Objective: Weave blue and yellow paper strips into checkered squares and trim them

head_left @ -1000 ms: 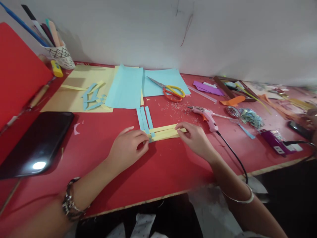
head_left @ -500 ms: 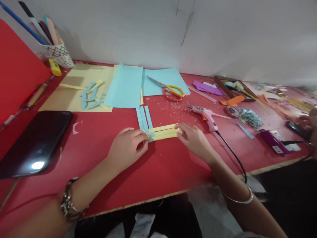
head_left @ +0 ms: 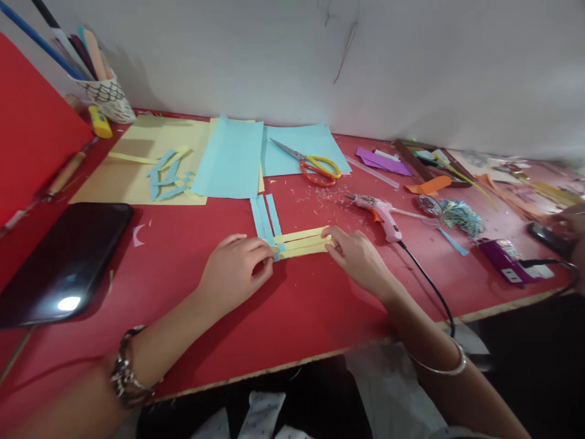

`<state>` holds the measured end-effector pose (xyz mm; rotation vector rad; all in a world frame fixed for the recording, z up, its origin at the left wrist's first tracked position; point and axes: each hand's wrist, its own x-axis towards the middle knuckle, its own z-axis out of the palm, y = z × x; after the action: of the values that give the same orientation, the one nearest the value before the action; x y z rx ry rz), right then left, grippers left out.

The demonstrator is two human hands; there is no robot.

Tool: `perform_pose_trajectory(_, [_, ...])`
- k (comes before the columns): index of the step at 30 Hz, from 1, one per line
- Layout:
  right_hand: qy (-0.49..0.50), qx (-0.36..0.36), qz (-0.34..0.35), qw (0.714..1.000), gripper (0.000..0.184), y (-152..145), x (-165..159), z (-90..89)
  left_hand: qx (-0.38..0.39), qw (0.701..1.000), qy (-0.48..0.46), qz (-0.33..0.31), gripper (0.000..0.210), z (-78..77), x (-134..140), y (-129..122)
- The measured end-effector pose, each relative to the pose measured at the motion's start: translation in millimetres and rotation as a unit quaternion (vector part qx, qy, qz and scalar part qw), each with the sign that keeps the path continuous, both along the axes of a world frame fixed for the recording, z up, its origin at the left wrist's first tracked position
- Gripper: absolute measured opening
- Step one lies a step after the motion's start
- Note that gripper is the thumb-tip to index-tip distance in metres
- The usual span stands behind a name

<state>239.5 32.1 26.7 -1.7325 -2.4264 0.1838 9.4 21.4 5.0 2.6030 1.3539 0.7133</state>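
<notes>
A dark beaded bracelet (head_left: 125,372) circles the left wrist at lower left of the frame and a silver bangle (head_left: 450,369) the right forearm at lower right, as a person works at a red table (head_left: 297,311). At center, the left hand (head_left: 233,268) is half curled, its fingertips at the crossing where pale yellow strips (head_left: 304,242) interlace with blue strips (head_left: 262,219); whether it pinches or only presses cannot be told. The right hand (head_left: 363,262), bent with thumb and forefinger slightly parted, touches the yellow strips' right ends; a firm grip cannot be made out. The blue strips run from the crossing toward the top of the frame.

A glossy black device (head_left: 68,262) lies at left, a purple socket box (head_left: 507,262) at right. Right of center, a pink glue gun (head_left: 388,225) rests on its side just beyond the right hand. Another person's hand (head_left: 576,225) shows at the right edge.

Farther off, red-and-yellow-handled scissors (head_left: 303,163) lie on one of two light blue sheets (head_left: 228,158), beside cream paper (head_left: 183,129) strewn with cut strips. A patterned cup (head_left: 112,100) of pens stands at upper left, before a pale wall (head_left: 274,61).
</notes>
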Motion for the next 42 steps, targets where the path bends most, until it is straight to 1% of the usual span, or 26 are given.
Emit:
perform_pose_trajectory(7, [-0.007, 0.008, 0.009, 1.0, 0.018, -1, 0, 1.3, 0.01, 1.0, 0.003, 0.005, 0.026, -0.6, 0, 0])
perform_pose_trajectory(12, [-0.002, -0.001, 0.003, 1.0, 0.017, -1, 1, 1.5, 0.012, 1.0, 0.015, 0.011, 0.026, -1.1, 0, -1])
perform_pose_trajectory(17, [0.019, -0.001, 0.004, 1.0, 0.016, -1, 2, -0.2, 0.012, 1.0, 0.019, 0.014, 0.026, -1.0, 0, 0])
perform_pose_trajectory(24, [0.057, 0.014, -0.014, 0.998, 0.015, -2, 5, 1.6, 0.016, 1.0, 0.019, 0.012, 0.027, -0.6, 0, -1])
perform_pose_trajectory(30, [0.021, 0.015, -0.011, 1.0, 0.016, -4, 7, -0.7, 0.011, 1.0, 0.023, 0.015, 0.026, -0.4, 0, -1])
perform_pose_trajectory(34, [-0.001, 0.041, -0.019, 0.999, 0.017, -5, 11, -0.5, 0.017, 1.0, 0.024, 0.012, 0.027, -0.5, 0, -1])
perform_pose_trajectory(37, [-0.01, 0.089, -0.039, 0.995, 0.019, -8, 10, 2.8, 0.02, 0.999, 0.024, 0.015, 0.027, -0.8, 1, -1])
perform_pose_trajectory(39, [-0.014, 0.112, -0.015, 0.994, 0.022, -12, 3, 5.4, 0.021, 0.999, 0.024, 0.015, 0.027, -0.9, 1, -1])
perform_pose_trajectory(40, [-0.019, 0.111, 0.013, 0.994, 0.023, -15, -3, 6.4, 0.021, 0.999, 0.024, 0.014, 0.027, -1.0, 1, -1])
perform_pose_trajectory(42, [-0.042, 0.089, 0.087, 0.991, 0.027, -21, -16, 7.0, 0.021, 0.999, 0.023, 0.014, 0.027, -1.2, 1, -1])
